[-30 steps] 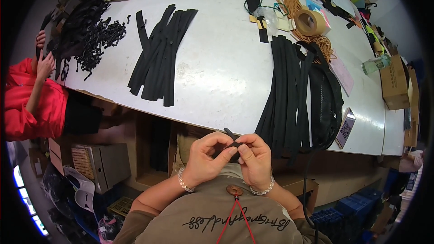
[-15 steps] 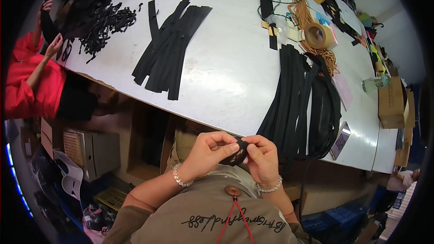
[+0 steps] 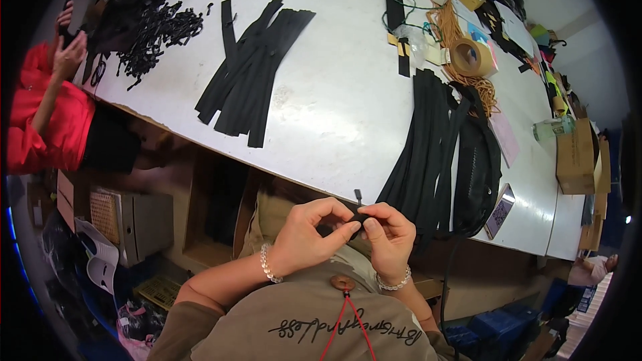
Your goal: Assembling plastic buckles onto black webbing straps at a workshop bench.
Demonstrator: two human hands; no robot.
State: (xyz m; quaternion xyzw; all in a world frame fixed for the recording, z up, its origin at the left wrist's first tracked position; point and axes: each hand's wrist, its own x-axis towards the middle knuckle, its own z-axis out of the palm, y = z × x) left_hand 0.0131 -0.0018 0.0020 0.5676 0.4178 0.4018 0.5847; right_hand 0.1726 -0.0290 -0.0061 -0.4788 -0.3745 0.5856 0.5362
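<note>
Head view, lower centre of the frame: a black strip (image 3: 359, 218) is bunched between both hands, just off the tabletop (image 3: 321, 127) edge, a small dark tab (image 3: 358, 194) standing up from it. Steadying the strip close to the tab, with a light pinch, should suit this fiddly work. Left hand (image 3: 314, 232) and right hand (image 3: 389, 235) face each other, wrists low, fingers curled, thumbs and forefingers closed on the strip.
</note>
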